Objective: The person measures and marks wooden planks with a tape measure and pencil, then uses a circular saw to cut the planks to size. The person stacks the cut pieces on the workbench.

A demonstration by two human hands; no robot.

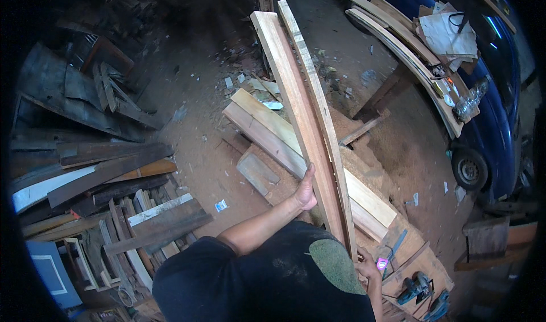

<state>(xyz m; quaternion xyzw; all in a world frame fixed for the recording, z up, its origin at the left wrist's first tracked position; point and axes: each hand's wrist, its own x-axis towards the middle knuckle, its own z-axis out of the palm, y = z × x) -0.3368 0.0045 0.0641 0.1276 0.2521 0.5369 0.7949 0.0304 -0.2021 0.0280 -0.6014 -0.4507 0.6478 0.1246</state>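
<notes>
A long, pale wooden board (pixel 298 106) slants up and away from my body. Along its right side runs a narrower wooden strip (pixel 313 86), with a darker groove or gap between them; I cannot tell whether the two are joined. My left hand (pixel 305 195) grips the board's left edge, thumb on top and fingers underneath. Near the lower end, my right hand (pixel 368 264) has its bent fingers against the strip's right edge, partly hidden. Beneath them, two more planks (pixel 264 134) lie crosswise on a workbench. A small pink-purple thing (pixel 382 263) is beside my right hand.
Power tools (pixel 418 288) and a blue bar (pixel 399 241) lie at the lower right. Scrap lumber (pixel 114 174) is piled at the left. A blue car (pixel 495 94) stands at the right, near curved boards (pixel 398 43) bearing papers. Offcuts and sawdust litter the floor.
</notes>
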